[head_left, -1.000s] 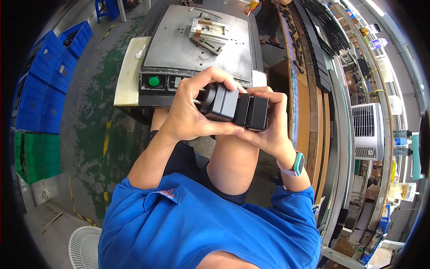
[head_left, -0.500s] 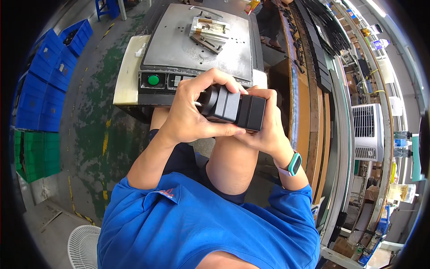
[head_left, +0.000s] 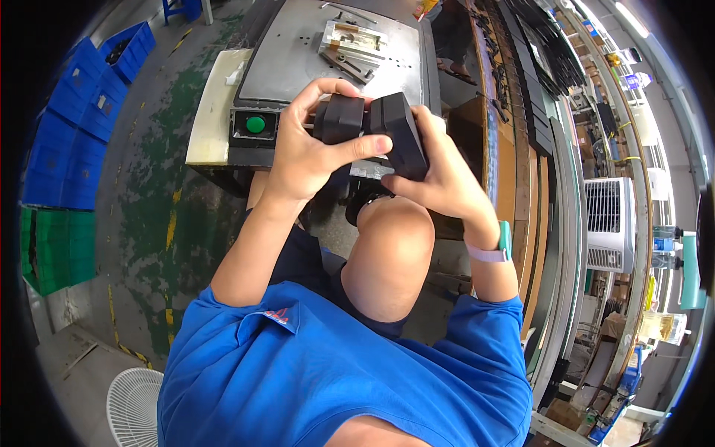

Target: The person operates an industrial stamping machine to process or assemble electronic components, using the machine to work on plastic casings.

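The seated person holds a black part (head_left: 372, 128) in both hands above the knee (head_left: 389, 246), in front of the grey machine (head_left: 328, 67), apparently raised close for a look. The left hand (head_left: 309, 149) is closed round its left block, thumb across the front; the right hand (head_left: 439, 175) clasps the right block from behind and below. The part is matte black plastic, two boxy halves with a seam between. A green button (head_left: 255, 124) sits on the machine's front.

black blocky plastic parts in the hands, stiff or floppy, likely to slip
The black blocky plastic parts probably stay rigid: their edges look straight under the left hand and right hand. The matte faces likely grip well. Flat sides suggest no rolling.
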The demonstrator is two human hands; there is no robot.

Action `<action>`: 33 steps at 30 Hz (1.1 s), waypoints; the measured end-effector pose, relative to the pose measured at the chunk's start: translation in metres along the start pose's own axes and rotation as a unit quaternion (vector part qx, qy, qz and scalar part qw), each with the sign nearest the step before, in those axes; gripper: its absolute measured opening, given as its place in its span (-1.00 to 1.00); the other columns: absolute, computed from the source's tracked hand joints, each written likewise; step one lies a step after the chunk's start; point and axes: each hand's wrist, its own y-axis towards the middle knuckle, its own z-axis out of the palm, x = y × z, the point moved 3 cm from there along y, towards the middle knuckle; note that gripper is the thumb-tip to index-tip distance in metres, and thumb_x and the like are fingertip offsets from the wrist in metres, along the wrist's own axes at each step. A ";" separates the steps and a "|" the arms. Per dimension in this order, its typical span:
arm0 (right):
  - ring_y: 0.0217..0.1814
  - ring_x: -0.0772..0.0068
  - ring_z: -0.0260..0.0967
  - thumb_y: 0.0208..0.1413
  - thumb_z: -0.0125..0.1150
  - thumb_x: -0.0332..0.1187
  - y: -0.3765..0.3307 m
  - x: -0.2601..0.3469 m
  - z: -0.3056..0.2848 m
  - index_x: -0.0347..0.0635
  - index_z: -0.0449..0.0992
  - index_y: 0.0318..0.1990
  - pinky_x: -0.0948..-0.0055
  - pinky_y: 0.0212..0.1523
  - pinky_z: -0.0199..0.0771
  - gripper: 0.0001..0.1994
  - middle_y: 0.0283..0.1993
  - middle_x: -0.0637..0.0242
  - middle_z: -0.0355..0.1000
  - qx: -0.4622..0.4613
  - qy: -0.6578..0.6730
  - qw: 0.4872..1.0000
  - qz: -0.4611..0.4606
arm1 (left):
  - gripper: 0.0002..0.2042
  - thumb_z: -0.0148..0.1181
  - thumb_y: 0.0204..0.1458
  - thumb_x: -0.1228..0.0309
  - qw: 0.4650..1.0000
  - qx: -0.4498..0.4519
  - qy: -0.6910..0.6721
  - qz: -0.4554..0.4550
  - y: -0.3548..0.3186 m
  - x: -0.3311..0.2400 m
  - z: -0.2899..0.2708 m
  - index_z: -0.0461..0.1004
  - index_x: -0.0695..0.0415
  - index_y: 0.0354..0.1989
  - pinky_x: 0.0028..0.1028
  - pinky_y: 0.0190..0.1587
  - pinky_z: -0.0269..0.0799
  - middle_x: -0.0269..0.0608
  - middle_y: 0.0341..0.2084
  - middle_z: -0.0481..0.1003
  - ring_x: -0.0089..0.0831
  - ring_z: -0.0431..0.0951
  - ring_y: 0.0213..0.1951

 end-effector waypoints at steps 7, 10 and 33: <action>-0.27 -0.02 0.43 -0.20 0.42 -0.42 0.021 -0.081 -0.048 -0.38 0.23 0.05 0.25 -0.17 0.43 -0.37 -0.26 -0.03 0.41 0.000 -0.083 0.991 0.102 | -0.63 0.38 0.00 0.39 0.937 -0.105 -0.282 -0.178 -0.010 0.042 -0.060 0.40 0.15 -0.05 -0.30 0.01 0.49 -0.13 -0.16 0.53 -0.39 0.53 -0.05; -0.34 0.00 0.42 -0.04 0.40 -0.30 0.040 -0.140 -0.084 -0.39 0.24 0.08 0.24 -0.22 0.45 -0.40 -0.27 0.03 0.44 0.078 0.043 0.946 0.311 | -0.67 0.30 0.09 0.27 0.835 -0.216 -0.459 -0.213 -0.036 0.058 -0.088 0.41 0.14 -0.06 -0.16 0.10 0.42 -0.14 -0.12 0.51 -0.36 0.48 0.04; 0.38 -0.15 0.08 0.00 0.27 0.14 0.140 -0.148 0.004 0.12 -0.18 0.49 -0.07 0.34 0.06 -0.01 0.40 -0.07 0.02 0.108 -0.369 0.923 -0.029 | -0.22 0.05 -0.22 0.73 0.957 -0.213 0.195 -0.041 -0.039 0.066 -0.143 0.07 0.02 0.30 -0.37 -0.02 0.44 -0.04 -0.08 0.40 -0.30 0.51 -0.12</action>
